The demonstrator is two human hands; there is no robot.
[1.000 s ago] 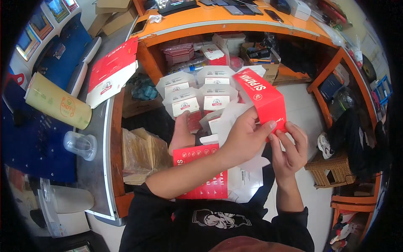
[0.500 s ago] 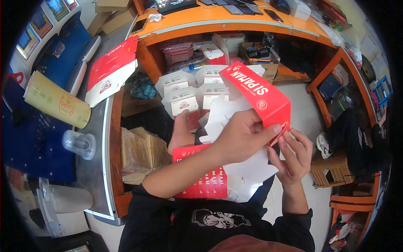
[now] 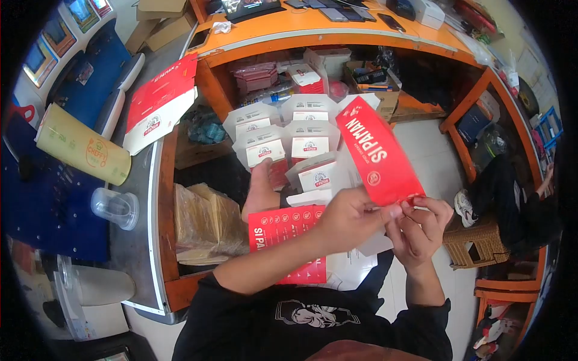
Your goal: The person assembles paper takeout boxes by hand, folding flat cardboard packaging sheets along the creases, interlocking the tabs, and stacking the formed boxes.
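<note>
A red and white "SI PAMAN" carton (image 3: 378, 153) is held up in front of me, its printed red panel facing me and tilted. My left hand (image 3: 352, 218) pinches its lower edge from the left. My right hand (image 3: 419, 225) grips the lower right corner, fingers bent, with both thumbs close together at that edge. Below my left forearm, a row of overlapping flat red cartons (image 3: 282, 225) lies on my lap. Beyond my hands stand several part-formed boxes (image 3: 310, 146) with white flaps raised. The carton's far side is mostly hidden.
A bare foot (image 3: 260, 192) rests beside the boxes. On the left counter are flat cartons (image 3: 161, 99), a yellow cup (image 3: 84, 144) and a clear plastic cup (image 3: 114, 207). A wrapped bundle (image 3: 208, 222) stands below it. Another person's shoe (image 3: 463, 207) is at right.
The carton has turned so its red panel faces me more squarely, shifting slightly right and down. Its white flaps have swung away, uncovering another box behind. My hands have come closer together.
</note>
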